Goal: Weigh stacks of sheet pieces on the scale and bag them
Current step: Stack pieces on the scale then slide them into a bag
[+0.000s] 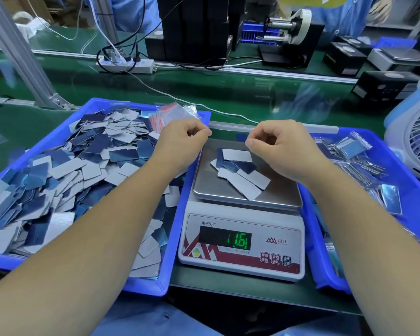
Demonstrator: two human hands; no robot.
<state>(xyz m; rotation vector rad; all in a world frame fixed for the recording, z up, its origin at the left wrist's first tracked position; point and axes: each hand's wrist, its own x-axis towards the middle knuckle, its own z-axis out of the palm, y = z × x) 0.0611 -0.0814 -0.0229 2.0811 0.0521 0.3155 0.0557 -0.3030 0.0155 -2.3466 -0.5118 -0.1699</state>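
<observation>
In the left tray (58, 122) loose sheet pieces (66, 170) are heaped, both the left hand (180, 139) and right hand (274, 144) are curled, seemingly empty, above the scale (243, 238), where thin, light, probably slippery pieces (240, 170) are best pinched by their edges.

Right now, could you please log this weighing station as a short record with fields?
scale readout: 1.61 on the display
scale pan: loose sheet pieces lying fanned out
left hand: curled above the pan's left edge, contents unclear
right hand: curled above the pan's right edge, contents unclear
left tray: heaped unbagged pieces
right tray: bagged pieces
</observation>
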